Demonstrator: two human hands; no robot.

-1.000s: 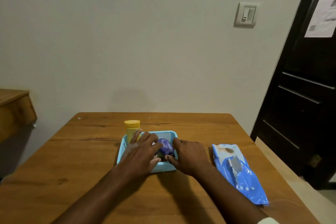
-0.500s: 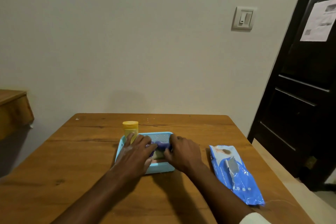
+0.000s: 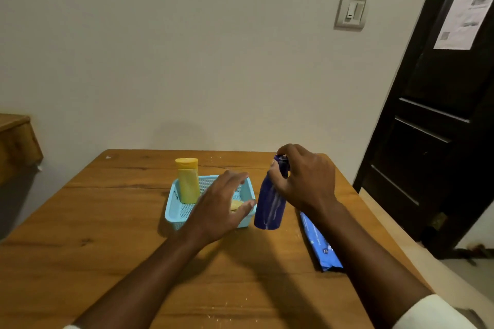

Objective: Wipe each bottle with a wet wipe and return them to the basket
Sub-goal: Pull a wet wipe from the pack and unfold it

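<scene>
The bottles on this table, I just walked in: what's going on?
A person is cleaning bottles. The right hand grips the blue bottle by its top, beside the light blue basket. The left hand hovers open over the basket, where a yellow bottle stands. The wipes pack lies unused.

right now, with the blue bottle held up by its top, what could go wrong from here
1. The right hand grips the blue bottle only near its cap, so it may swing or slip.
2. The left hand hovers open over the basket, close to the upright yellow bottle, and might tip it.
</scene>
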